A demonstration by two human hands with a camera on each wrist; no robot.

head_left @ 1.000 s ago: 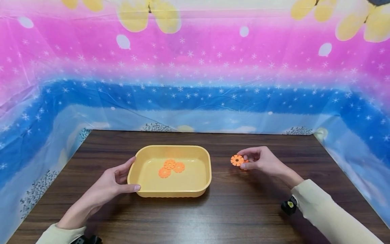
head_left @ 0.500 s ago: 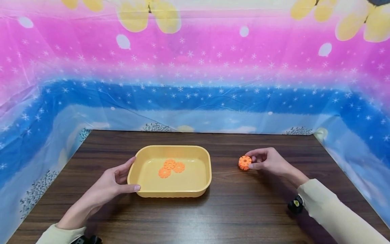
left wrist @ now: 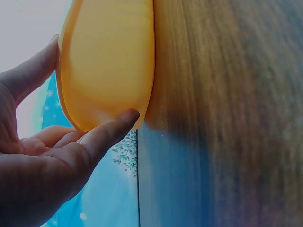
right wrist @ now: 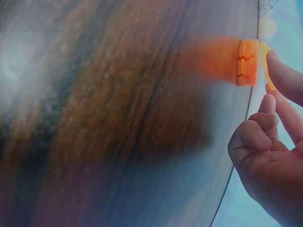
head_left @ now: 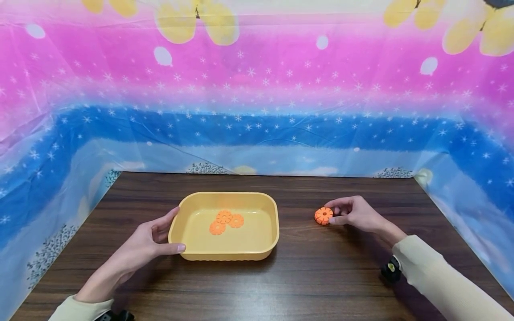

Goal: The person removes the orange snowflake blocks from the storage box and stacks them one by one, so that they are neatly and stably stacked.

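My left hand (head_left: 140, 243) holds the left end of a yellow plastic tray (head_left: 222, 255), its thumb at the near corner and its index finger on the left side. In the left wrist view the thumb lies over the tray's (left wrist: 106, 56) corner. Several orange notched interlocking discs (head_left: 224, 217) lie partly overlapping on the tray floor. Right of the tray, my right hand (head_left: 357, 214) pinches an orange interlocking disc (head_left: 324, 215) between thumb and finger. The right wrist view shows this disc (right wrist: 267, 66) edge-on, a slight gap above a small stack of orange discs (right wrist: 247, 62) on the table.
A dark wood-grain table (head_left: 289, 281) lies under everything. Along its back and sides hangs a pink and blue cloth (head_left: 257, 98) with snowflakes. A black device (head_left: 391, 269) is strapped at the right wrist.
My right hand has moved right with its disc, from left of the stack to directly over it. The left hand and the tray have stayed in place.
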